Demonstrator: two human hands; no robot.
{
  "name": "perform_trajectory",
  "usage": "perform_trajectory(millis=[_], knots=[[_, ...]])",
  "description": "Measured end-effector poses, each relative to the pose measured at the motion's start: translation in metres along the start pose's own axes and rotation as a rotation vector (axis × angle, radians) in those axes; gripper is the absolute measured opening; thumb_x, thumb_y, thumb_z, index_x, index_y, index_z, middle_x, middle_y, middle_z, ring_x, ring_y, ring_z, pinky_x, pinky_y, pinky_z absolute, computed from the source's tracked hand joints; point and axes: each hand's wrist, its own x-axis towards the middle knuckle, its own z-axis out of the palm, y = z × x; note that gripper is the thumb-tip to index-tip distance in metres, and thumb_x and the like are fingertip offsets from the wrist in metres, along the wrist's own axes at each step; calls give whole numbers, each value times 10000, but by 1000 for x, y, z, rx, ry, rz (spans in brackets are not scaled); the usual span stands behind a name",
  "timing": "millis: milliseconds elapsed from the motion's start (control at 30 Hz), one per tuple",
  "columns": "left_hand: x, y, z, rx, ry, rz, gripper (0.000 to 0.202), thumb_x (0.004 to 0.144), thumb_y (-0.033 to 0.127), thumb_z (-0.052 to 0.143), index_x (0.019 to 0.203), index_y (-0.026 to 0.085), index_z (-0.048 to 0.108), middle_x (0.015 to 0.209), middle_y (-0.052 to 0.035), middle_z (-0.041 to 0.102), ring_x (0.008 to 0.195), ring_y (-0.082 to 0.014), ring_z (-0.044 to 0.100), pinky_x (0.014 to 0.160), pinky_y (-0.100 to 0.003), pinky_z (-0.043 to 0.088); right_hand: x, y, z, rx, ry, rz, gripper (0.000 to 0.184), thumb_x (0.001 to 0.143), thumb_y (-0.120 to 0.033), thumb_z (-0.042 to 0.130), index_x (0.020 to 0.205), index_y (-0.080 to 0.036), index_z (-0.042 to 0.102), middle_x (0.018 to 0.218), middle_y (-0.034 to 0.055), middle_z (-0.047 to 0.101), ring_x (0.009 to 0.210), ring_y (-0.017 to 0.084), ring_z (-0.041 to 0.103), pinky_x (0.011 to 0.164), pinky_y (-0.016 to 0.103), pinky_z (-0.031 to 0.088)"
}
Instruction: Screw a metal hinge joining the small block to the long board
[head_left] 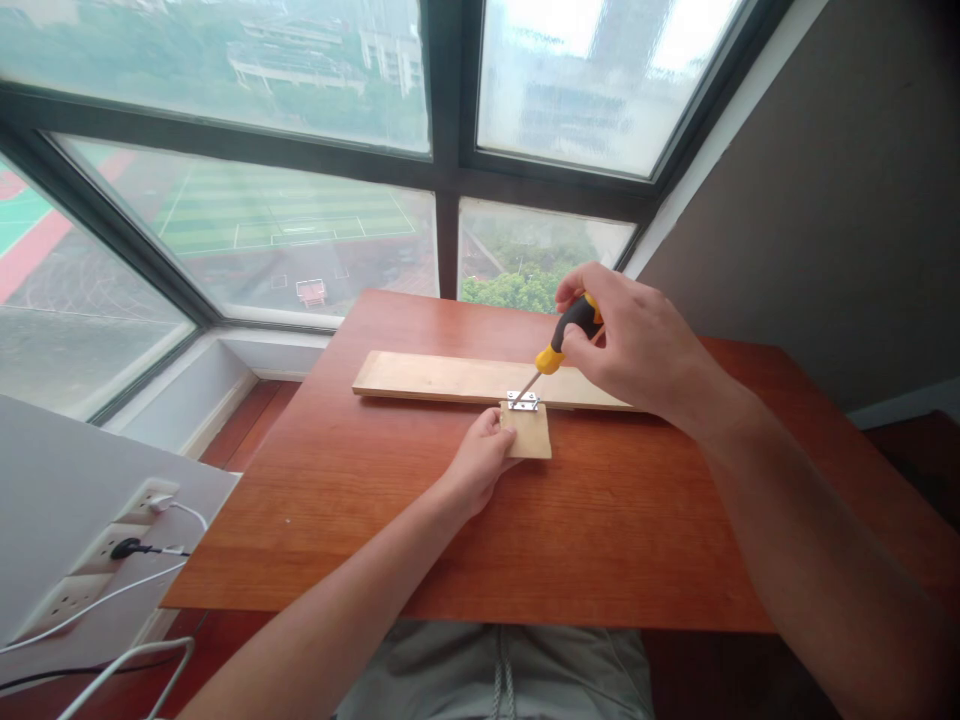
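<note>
A yellow-and-black screwdriver (574,328) slants down to the left in my right hand (634,340), fingers wrapped round its handle. Its tip meets a silver metal hinge (523,401). That hinge bridges a small square wooden piece (532,435) and the near edge of a long pale wooden board (442,376). My left hand (484,450) pinches the small piece at its left side, thumb on top and other fingers partly hidden beneath. The board lies flat across the table, its right end hidden behind my right hand. Any screw under the tip is too small to make out.
The reddish-brown wooden table (337,520) stands against large windows with dark frames (446,180). Wall sockets (105,548) with plugs and white and black cables are at the lower left. A grey wall (825,220) rises on the right.
</note>
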Motion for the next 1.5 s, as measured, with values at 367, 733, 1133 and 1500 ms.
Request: perform_trajectory(millis=[367,733,1133,1500], knots=[[-2,2,1,-12,10,-10,190,789,98,623,960,169,580,939,-57,677,824,-149,655,774,-285,566,0,5,2,-122,52,76,231,866,-339,550,1046,-220,635,883,76,695,699,211,587,609,316,374],[-3,4,2,-12,23,-21,181,793,73,592,945,170,574,932,-49,672,819,-142,650,763,-270,563,3,9,5,-167,95,84,274,899,-419,536,1043,-215,647,830,82,697,711,235,605,620,338,395],[-1,2,1,-13,23,-25,188,798,83,602,961,174,584,952,-52,679,825,-146,653,773,-280,562,-1,7,3,-141,51,60,277,918,-364,493,1100,-201,623,832,79,677,698,232,601,619,346,399],[0,0,-1,-14,-8,4,204,770,114,643,957,173,585,954,-57,677,826,-150,651,780,-287,559,-3,4,4,143,14,-40,280,876,-266,541,1145,-204,590,1007,73,686,826,211,629,701,333,460]])
